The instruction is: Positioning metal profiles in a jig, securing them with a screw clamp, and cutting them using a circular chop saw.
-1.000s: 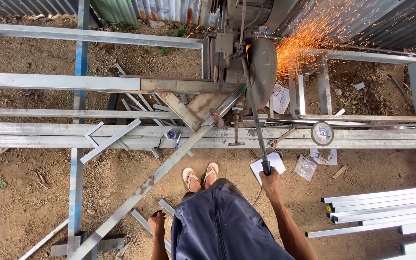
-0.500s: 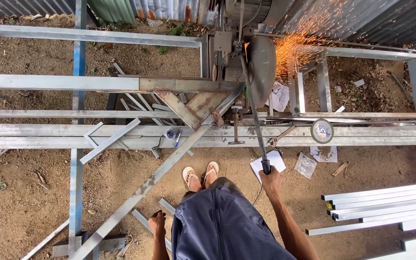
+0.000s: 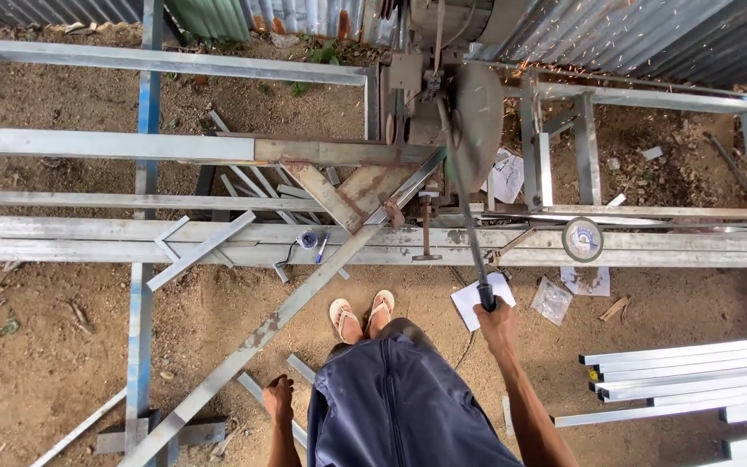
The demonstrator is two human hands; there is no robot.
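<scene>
A: What is cut off here?
B: The top edge cuts the cut-off saw (image 3: 469, 112), and the right edge cuts the stacked steel tubes (image 3: 693, 380).
A: And hidden?
B: The guard hides the blade. The left hand (image 3: 278, 399) is half seen; its grip is unclear.

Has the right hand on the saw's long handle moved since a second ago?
No. The right hand stays gripping the handle, just beside the white paper on the ground, as before. Only the sparks have thinned.
</scene>
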